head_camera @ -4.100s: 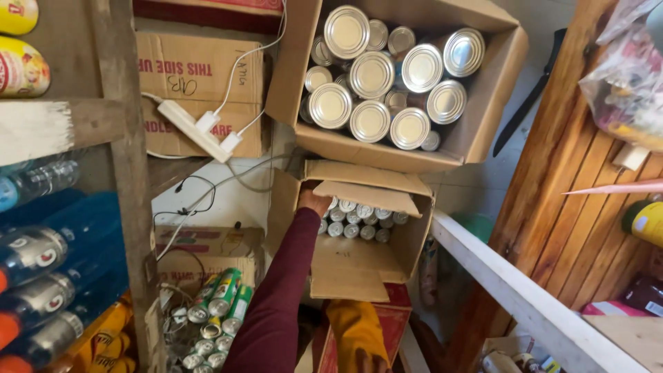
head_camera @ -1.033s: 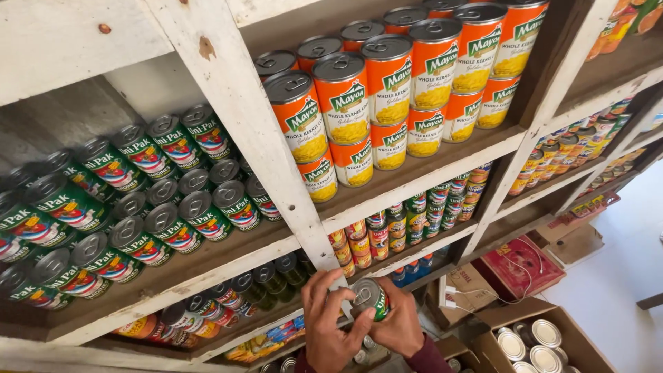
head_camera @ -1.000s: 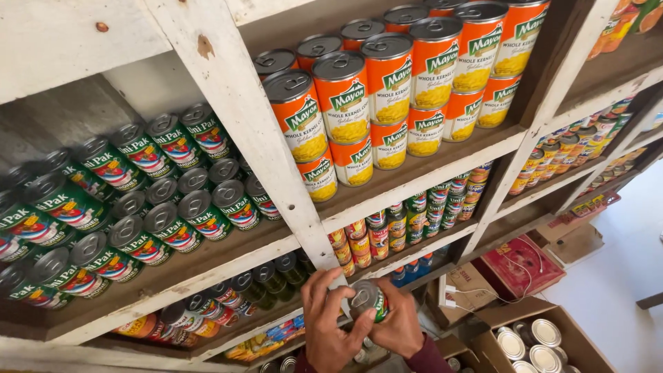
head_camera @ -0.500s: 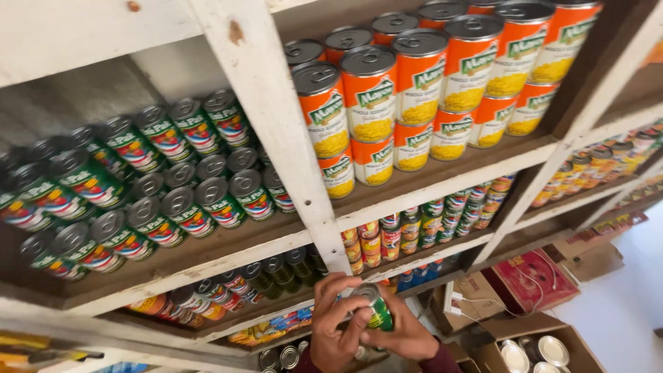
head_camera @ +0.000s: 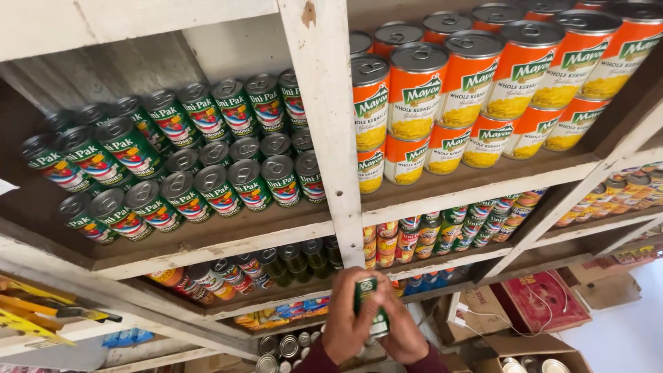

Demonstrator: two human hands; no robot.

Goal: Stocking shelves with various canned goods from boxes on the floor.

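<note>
White-painted wooden shelves [head_camera: 324,138] fill the view, seen from below, worn paint on the upright post. Left upper bay: green-labelled cans [head_camera: 173,159] stacked on their sides in rows, pull-tab ends out. Below it, a lower shelf with dark cans or bottles [head_camera: 290,259] and yellow packets [head_camera: 276,318]; far left edge, yellow-orange packaging [head_camera: 27,318], blurred. Centre bottom: left hand [head_camera: 345,324] and right hand [head_camera: 404,335] together at chest height, both closed around one small green can [head_camera: 369,311], fingers wrapped on each side, label facing up. The can is in the air, just below the lower shelf edge, not touching any shelf. Right upper bay: orange-and-green corn cans [head_camera: 469,103] standing upright, two tiers, tightly packed. Under those, small mixed cans [head_camera: 442,231] in red, green, orange. Bottom right: open cardboard boxes [head_camera: 525,311] on the floor, one red, a white cable over them, silver can tops [head_camera: 532,365] in another.

Judged step: can held in both hands, being looked at or turned, not yet shelved. Placing it would need a lift to a free gap among matching green cans on the left; that bay looks nearly full.
</note>
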